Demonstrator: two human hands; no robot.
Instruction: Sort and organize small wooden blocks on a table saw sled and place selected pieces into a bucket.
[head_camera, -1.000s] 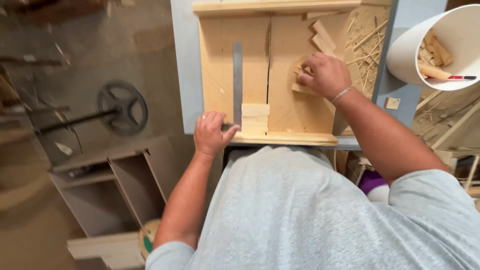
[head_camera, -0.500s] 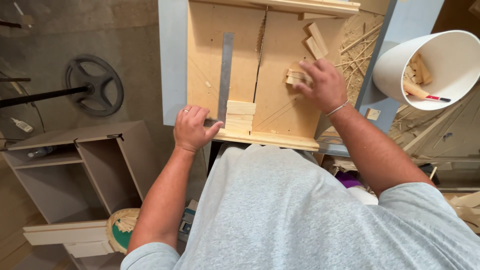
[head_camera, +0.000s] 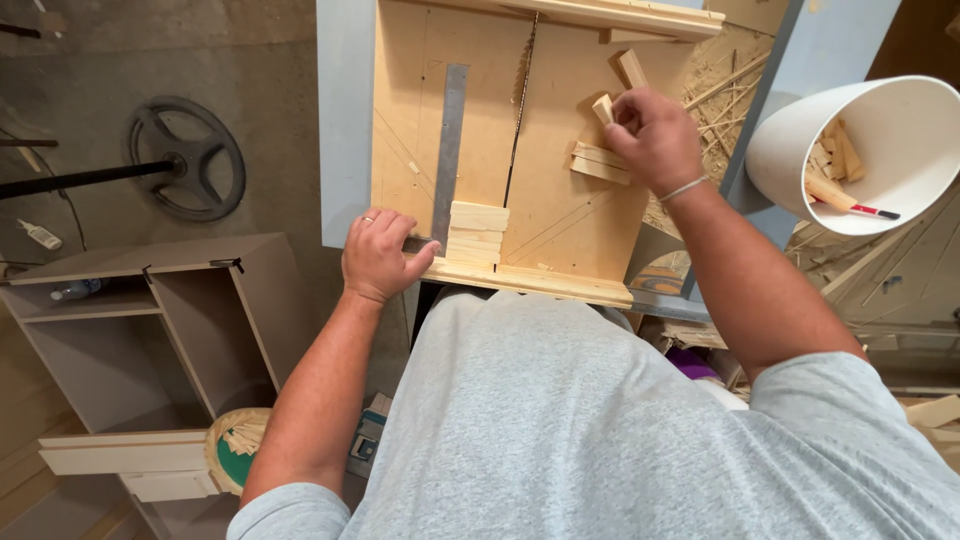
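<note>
1. A small wood block sits near the far right of the plywood sled, pinched in the right hand; its fingers are curled narrow around it.
2. Just below lie two flat wood strips, touching each other.
3. The left hand rests at the sled's near edge, fingers bent on the end of a metal ruler.
4. A stacked wood block sits beside the saw slot.
5. Right of the table, a white bucket holds offcuts.
</note>
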